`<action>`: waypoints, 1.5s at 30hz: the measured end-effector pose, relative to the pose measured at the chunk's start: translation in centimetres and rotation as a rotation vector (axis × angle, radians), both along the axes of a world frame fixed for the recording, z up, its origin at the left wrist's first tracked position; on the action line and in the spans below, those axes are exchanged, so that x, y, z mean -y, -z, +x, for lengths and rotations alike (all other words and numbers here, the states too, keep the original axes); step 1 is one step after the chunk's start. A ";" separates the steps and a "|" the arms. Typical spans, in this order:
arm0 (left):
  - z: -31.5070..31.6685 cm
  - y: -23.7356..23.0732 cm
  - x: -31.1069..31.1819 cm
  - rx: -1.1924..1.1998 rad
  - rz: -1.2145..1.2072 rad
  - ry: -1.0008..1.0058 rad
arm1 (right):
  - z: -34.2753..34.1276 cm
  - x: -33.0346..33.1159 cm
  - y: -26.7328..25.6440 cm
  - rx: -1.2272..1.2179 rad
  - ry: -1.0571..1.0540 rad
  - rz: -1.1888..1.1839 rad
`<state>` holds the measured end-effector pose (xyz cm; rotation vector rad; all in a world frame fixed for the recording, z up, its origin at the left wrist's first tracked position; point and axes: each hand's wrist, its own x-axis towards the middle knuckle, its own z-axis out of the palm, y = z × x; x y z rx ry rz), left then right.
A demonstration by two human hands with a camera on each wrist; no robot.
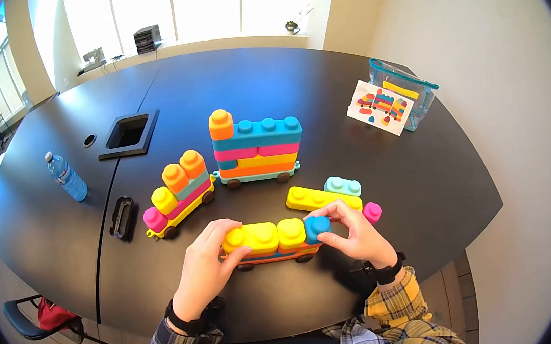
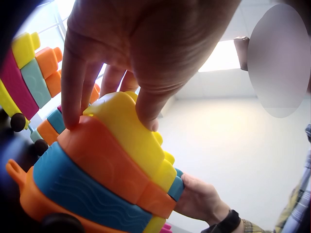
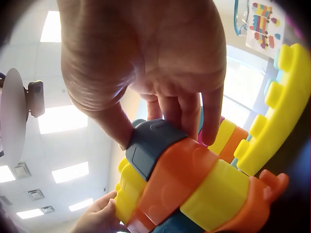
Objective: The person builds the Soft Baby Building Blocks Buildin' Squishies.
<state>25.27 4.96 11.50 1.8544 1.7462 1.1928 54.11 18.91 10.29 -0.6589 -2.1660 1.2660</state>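
Both hands are on a toy train car of soft building blocks, which has an orange wheeled base (image 2: pixel 31 199). My left hand (image 1: pixel 205 260) grips the long yellow block (image 1: pixel 260 237) at the car's top left, thumb on the near side. With thumb and fingers, my right hand (image 1: pixel 359 236) pinches the blue block (image 1: pixel 318 227) at the top right. Between them sits a smaller yellow block (image 1: pixel 291 233). In the left wrist view, an orange block (image 2: pixel 104 155) and a wavy blue block (image 2: pixel 82 187) lie under the yellow one. Beneath the blue block, the right wrist view has orange and yellow blocks.
Behind stand a tall train car (image 1: pixel 259 148) and a stepped car (image 1: pixel 179 195), linked together. Loose at the right lie a long yellow block (image 1: pixel 306 198), a mint block (image 1: pixel 343 185) and a pink block (image 1: pixel 372 212). Farther off are a picture card (image 1: pixel 377 109), clear bag (image 1: pixel 425 100) and water bottle (image 1: pixel 67 176).
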 end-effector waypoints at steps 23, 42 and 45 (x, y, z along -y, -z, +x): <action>0.0 0.1 -0.1 -0.005 0.070 -0.008 | 4.6 -4.8 -0.8 0.404 0.465 0.540; -0.5 -1.2 0.7 0.076 0.026 -0.088 | 3.3 -3.3 -3.7 0.276 0.528 0.636; -0.9 -1.5 0.6 0.080 0.120 -0.096 | 2.2 -2.1 -5.0 -0.001 0.363 0.396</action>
